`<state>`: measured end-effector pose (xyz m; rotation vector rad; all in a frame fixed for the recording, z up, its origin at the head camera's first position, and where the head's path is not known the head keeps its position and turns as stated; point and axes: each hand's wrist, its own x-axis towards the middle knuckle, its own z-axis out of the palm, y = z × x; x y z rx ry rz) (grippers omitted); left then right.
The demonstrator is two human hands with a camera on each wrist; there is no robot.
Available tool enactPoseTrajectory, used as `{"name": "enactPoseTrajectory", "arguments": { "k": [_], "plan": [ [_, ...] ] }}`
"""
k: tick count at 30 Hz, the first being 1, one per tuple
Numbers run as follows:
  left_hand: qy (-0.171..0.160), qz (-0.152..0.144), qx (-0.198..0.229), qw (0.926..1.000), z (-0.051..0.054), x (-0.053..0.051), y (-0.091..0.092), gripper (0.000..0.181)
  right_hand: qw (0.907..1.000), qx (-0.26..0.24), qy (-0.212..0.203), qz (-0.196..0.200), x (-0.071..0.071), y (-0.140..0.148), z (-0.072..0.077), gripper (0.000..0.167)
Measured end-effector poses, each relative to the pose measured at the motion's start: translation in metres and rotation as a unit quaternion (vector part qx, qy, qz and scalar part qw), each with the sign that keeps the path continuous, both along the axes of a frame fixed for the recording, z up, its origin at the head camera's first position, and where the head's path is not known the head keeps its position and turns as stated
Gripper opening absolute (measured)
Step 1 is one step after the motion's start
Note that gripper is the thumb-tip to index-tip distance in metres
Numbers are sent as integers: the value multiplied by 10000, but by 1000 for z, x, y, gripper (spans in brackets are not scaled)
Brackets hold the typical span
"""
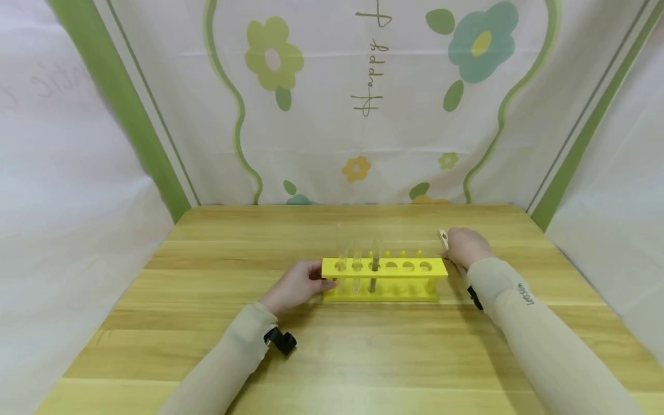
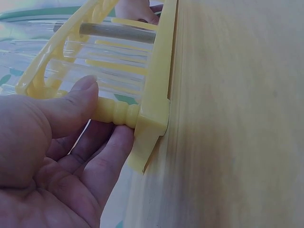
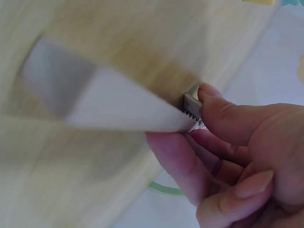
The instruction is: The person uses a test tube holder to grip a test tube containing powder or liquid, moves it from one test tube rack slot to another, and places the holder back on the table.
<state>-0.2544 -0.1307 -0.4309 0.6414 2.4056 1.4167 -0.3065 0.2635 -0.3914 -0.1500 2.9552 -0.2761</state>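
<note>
A yellow test tube rack stands on the wooden table, with three clear test tubes upright in its left holes. The leftmost test tube rises highest; the third tube holds a dark grey content. At the rack's left end my left hand grips the yellow end post between thumb and fingers. Just past the rack's right end, my right hand pinches a pale wooden test tube clamp. Its spring shows beside the thumb in the right wrist view, where the clamp's long part is blurred.
The wooden table stretches around the rack. A white cloth with printed flowers hangs behind the table, and white sheets flank it. Several yellow pegs stand along the rack's back.
</note>
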Motion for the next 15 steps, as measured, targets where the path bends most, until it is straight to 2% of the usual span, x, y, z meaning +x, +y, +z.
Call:
{"name": "enactPoseTrajectory", "arguments": {
  "k": [7, 15],
  "plan": [
    [-46, 50, -32, 10000, -1, 1, -2, 9, 9999, -77, -133, -47, 1, 0, 0, 21],
    [11, 19, -45, 10000, 1, 1, 0, 8, 9998, 0, 97, 148, 2, 2, -4, 21]
  ]
}}
